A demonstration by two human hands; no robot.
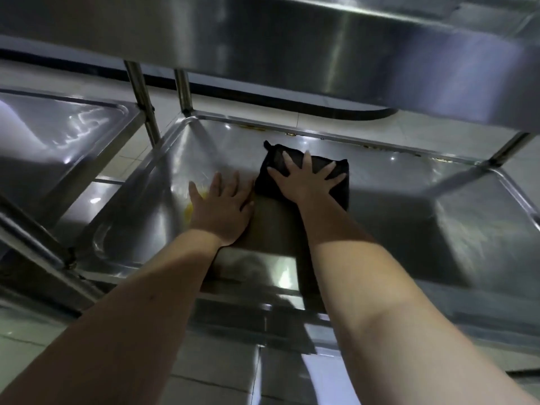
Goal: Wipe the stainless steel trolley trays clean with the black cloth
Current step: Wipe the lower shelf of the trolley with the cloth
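Observation:
The lower stainless steel tray of the trolley fills the middle of the head view. A folded black cloth lies flat on its bottom near the far side. My right hand presses down on the cloth with fingers spread wide. My left hand rests flat on the bare tray just left of the cloth, fingers apart, holding nothing. A yellow smear shows beside my left hand on the tray.
The upper tray hangs close overhead across the top of the view. A second trolley tray stands to the left. Upright posts rise at the far left corner, another post at the right. Tiled floor lies beyond.

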